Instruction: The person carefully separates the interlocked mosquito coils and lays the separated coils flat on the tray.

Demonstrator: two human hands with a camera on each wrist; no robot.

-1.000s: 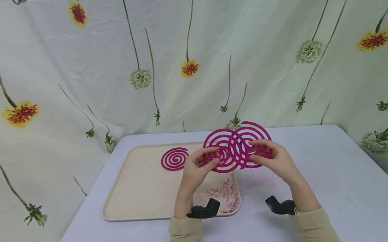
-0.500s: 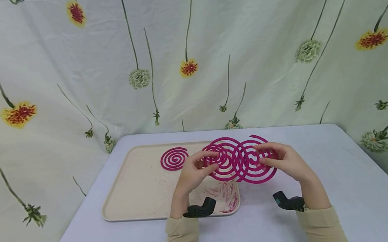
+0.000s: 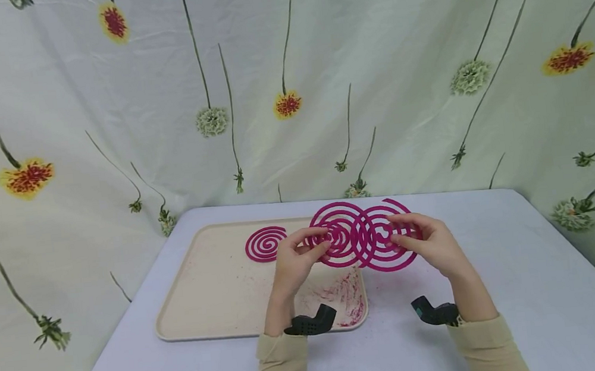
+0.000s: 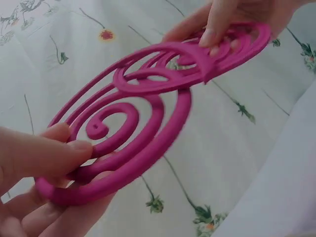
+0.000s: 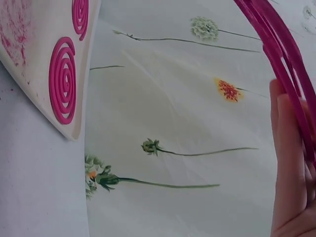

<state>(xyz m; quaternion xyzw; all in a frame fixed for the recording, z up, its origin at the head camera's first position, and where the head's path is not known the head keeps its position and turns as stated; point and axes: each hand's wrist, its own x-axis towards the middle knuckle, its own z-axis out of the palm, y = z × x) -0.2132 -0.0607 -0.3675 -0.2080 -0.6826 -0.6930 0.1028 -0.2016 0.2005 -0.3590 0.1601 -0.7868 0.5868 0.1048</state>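
Observation:
Two magenta mosquito coils are held up above the table, overlapping at their inner edges. My left hand (image 3: 293, 262) pinches the left coil (image 3: 336, 204) between thumb and fingers at its left part. On the other side, my right hand (image 3: 436, 244) pinches the right coil (image 3: 391, 269) near its right part. In the left wrist view the rings of the left coil (image 4: 185, 106) and the right coil (image 4: 264, 37) cross each other in the middle. Whether they are interlocked or only stacked there cannot be told for sure.
A cream tray (image 3: 206, 302) lies on the white table (image 3: 527, 283), its front right corner smeared with magenta. One flat coil (image 3: 265, 244) rests on it; the right wrist view shows another coil (image 5: 62, 81) near the tray's corner. A flower-printed cloth (image 3: 405, 79) hangs behind.
Both held coils first dipped and tilted, then rose slightly. The right hand shifted right and partly came back; the left hand moved little. Both grips stayed on the coils.

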